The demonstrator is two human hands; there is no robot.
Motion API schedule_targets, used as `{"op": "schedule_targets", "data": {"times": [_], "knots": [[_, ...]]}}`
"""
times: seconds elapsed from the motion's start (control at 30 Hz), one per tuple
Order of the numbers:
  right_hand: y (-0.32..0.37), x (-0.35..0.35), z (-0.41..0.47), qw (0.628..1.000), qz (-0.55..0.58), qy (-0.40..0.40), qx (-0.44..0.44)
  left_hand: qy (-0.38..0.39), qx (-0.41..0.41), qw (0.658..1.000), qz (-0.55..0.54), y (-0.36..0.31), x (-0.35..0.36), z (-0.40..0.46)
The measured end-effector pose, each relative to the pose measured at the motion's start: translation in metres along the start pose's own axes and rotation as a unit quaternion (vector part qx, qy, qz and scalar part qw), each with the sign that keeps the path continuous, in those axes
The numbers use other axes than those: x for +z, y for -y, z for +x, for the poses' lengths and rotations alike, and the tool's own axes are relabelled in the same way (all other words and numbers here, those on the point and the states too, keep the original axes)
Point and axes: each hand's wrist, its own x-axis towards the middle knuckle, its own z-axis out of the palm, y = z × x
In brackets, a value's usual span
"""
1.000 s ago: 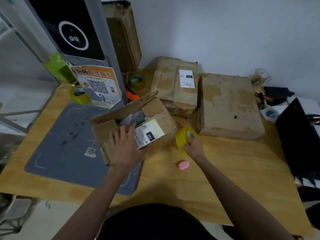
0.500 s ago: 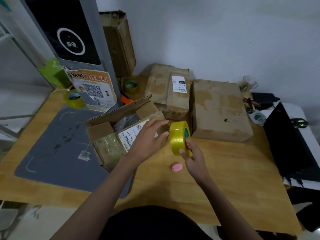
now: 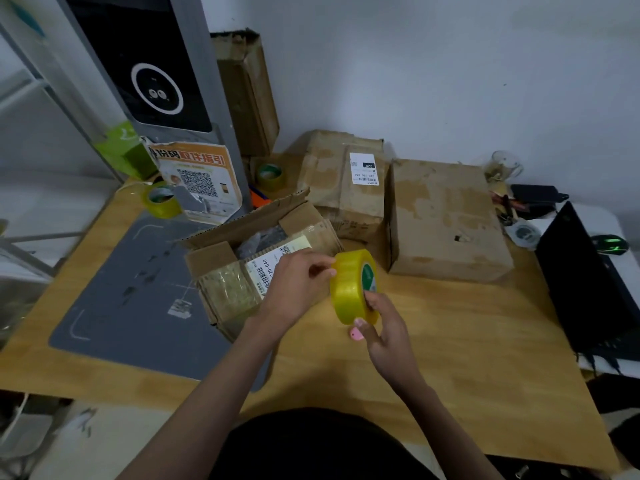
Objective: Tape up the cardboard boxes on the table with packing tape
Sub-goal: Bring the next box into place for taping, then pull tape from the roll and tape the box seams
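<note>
A yellow tape roll [image 3: 349, 289] stands on edge above the wooden table [image 3: 467, 341], gripped from below and through its core by my right hand [image 3: 384, 332]. My left hand [image 3: 298, 285] reaches across the small open cardboard box [image 3: 242, 268] and pinches at the roll's upper left rim with its fingertips. That box has its flaps up and a white label on top. Behind it sit a closed box with a shipping label [image 3: 346, 188] and a larger closed box [image 3: 446, 220] at the right.
A small pink object [image 3: 356, 335] lies on the table under the roll. A grey mat [image 3: 138, 299] covers the left side. Two more tape rolls [image 3: 162, 201] [image 3: 271, 175] sit near a grey kiosk [image 3: 149, 64]. A black laptop [image 3: 588, 282] and cluttered items stand at the right.
My left hand left the open box's flap and came to the roll's rim. My right hand lifted the roll from the table and turned it on edge.
</note>
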Motion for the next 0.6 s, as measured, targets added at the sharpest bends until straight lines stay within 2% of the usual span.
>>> {"op": "schedule_targets", "data": {"times": [0.3,0.43,0.6], "knots": [[0.015,0.003,-0.008,1.000,-0.001,0.013,-0.017,-0.023,-0.120,0.991,-0.050,0.002,-0.006,-0.005],[0.016,0.002,-0.007,0.999,0.001,0.037,-0.015,0.001,-0.086,0.996,0.005,0.002,-0.011,-0.006],[0.016,0.002,-0.010,0.996,0.013,0.092,-0.006,0.079,-0.048,0.994,0.063,0.008,-0.013,-0.011]]}}
